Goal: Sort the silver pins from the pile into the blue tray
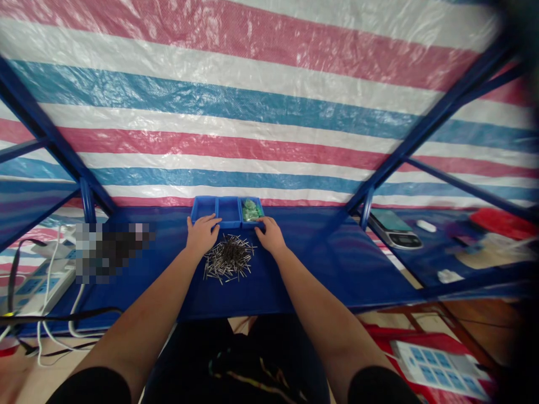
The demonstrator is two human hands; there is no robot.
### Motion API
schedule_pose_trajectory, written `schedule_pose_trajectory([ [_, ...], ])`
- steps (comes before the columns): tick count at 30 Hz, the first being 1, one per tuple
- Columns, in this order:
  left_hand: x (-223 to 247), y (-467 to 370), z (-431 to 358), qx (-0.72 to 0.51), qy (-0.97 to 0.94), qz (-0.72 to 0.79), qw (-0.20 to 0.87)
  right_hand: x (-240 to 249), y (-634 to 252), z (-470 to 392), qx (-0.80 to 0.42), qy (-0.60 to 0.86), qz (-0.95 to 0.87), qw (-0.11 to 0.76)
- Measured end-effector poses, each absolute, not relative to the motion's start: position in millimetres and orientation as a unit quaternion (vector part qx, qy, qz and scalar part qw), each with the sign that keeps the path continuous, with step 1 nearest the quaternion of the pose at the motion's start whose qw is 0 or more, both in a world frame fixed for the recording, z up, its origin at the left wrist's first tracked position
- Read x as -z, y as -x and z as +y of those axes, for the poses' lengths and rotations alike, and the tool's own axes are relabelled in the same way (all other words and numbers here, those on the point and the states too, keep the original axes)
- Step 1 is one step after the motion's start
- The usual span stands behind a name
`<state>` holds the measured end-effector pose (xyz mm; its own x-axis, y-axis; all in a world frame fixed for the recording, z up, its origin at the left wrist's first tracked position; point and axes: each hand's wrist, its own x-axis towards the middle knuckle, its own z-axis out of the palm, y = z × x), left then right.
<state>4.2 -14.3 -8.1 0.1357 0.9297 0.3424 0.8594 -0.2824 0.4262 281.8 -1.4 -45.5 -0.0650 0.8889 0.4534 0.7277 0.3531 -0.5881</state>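
Note:
Three small blue bins stand side by side at the back of a blue table. The left bin (pixel 205 206) and the middle bin (pixel 228 210) show bare blue insides. In the right bin (pixel 261 209) lies a clump of green pieces (pixel 251 210), too small to name. My left hand (pixel 202 233) rests at the front of the left bin, fingers spread over its front wall. My right hand (pixel 270 234) is at the front right corner of the right bin, thumb and fingers apart. Between my hands lies a loose pile of thin metal pins (pixel 229 257).
Blue metal frame bars (pixel 389 163) slope up on both sides, before a striped plastic sheet (pixel 236 129). Power strips (pixel 46 286) and cables are at the left, near a pixelated patch. A digital scale (pixel 396 229) and a red bag (pixel 505 224) lie on the right.

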Motion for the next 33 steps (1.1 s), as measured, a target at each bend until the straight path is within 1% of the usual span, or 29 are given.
schedule_pose_trajectory([
  [16, 7.2, -6.2, -7.4, -0.296, -0.74, 0.6, 0.068, 46.4, -285.7, -5.4, -0.109, 0.547, -0.73, 0.394],
  [25, 2.8, -5.0, -10.4, -0.292, -0.745, 0.596, 0.068, 53.9, -291.7, 0.2, -0.14, 0.54, -0.734, 0.386],
  [27, -1.4, -4.8, -15.1, -0.295, -0.743, 0.599, 0.054, 54.7, -293.7, -3.6, -0.143, 0.543, -0.724, 0.401],
  [31, -8.2, -0.6, -31.4, -0.334, -0.702, 0.629, 0.006, 49.0, -293.5, -19.8, -0.106, 0.579, -0.662, 0.465],
  [33, -8.5, 3.1, -42.2, -0.333, -0.699, 0.632, 0.023, 42.1, -290.3, -32.0, -0.101, 0.573, -0.672, 0.458],
])
